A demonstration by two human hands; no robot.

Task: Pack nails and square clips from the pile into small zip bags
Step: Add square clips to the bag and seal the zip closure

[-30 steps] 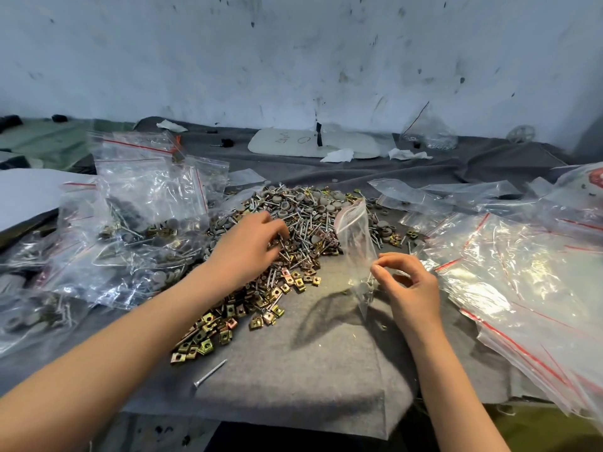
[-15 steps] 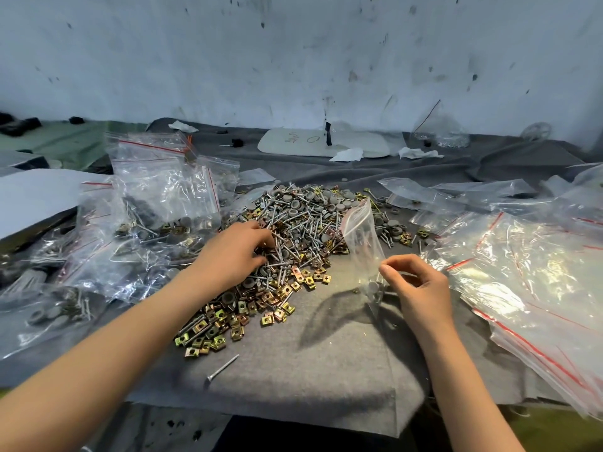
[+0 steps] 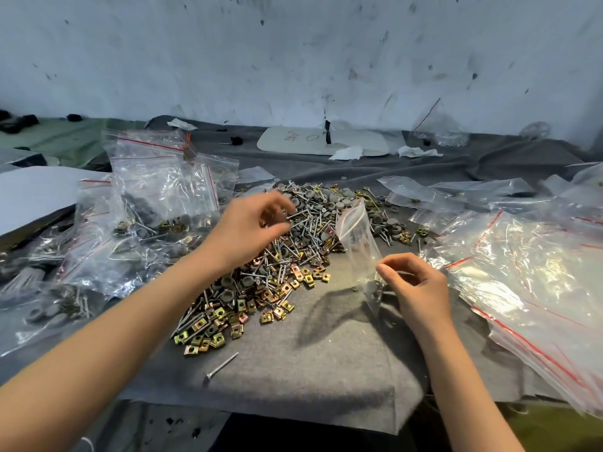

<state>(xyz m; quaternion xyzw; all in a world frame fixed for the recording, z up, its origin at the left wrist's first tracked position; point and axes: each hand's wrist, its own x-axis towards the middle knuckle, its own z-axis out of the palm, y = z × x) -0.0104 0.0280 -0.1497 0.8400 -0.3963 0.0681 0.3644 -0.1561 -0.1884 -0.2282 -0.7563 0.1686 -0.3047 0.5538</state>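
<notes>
from my end, the left hand [image 3: 251,230] hovers over the far side of the pile [image 3: 293,256], fingers curled in towards the thumb. there may be something small nipped between them, but i cannot tell if it holds anything. the right hand [image 3: 421,285] pinches the lower edge of a small zip bag [image 3: 359,243] between thumb and forefinger. the bag stands tilted, its open mouth up and leaning towards the pile, with a few small grey pieces at its bottom.

the pile lies on the grey felt cloth [image 3: 310,380] covering the counter, between the two hands: nails [image 3: 306,230] heaped at the middle and back, brassy square clips [image 3: 277,295] spread along the near edge, grey round caps [image 3: 326,197] at the far end. one loose nail [image 3: 222,367] lies apart, nearer to me. filled bags [image 3: 156,190] crowd the left side, and a stack of flat empty bags [image 3: 522,272] with red strips lies on the right.
</notes>
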